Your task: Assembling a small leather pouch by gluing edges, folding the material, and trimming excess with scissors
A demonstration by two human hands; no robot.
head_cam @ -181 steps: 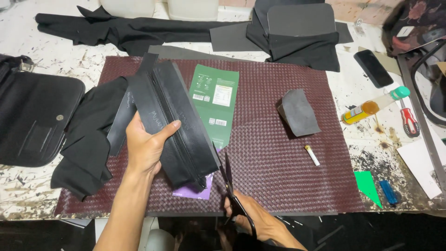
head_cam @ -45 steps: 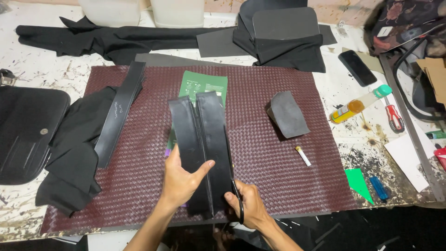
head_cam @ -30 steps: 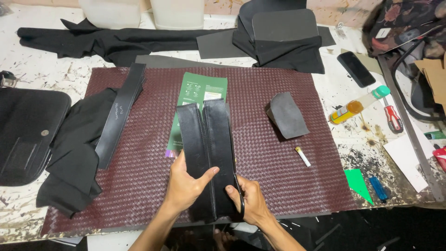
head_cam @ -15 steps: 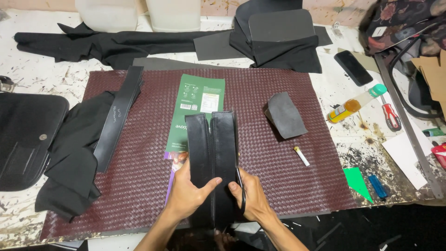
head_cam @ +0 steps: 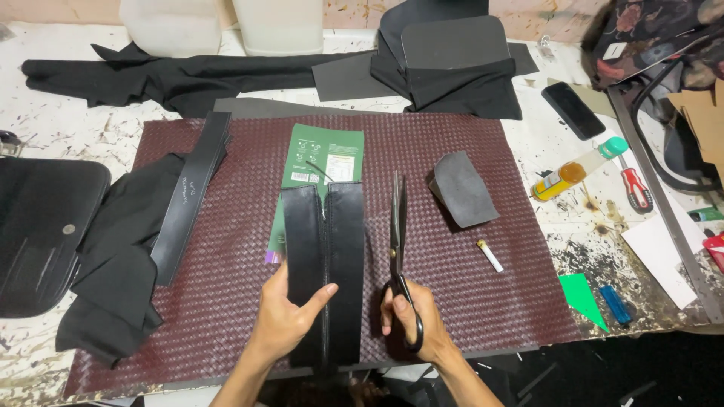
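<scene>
- Left hand (head_cam: pixel 290 320) lies flat on the black leather panel (head_cam: pixel 324 264), its fingers spread and its index finger pointing across the centre seam, gripping nothing.
- Right hand (head_cam: pixel 411 320) has its fingers clamped through the handles of the black scissors (head_cam: pixel 397 249); the blades are together and point away from the person, just beside the panel's right edge.
- The panel lies lengthwise on the maroon woven mat (head_cam: pixel 226 301), which covers the paint-spattered table (head_cam: pixel 68 128), and its far end overlaps a green printed card (head_cam: pixel 324 154).
- To the right on the mat sit a grey folded piece (head_cam: pixel 461 188) and a small white stick (head_cam: pixel 490 256).
- To the left, a long black strip (head_cam: pixel 188 196) rests on crumpled black cloth (head_cam: pixel 113 271).
</scene>
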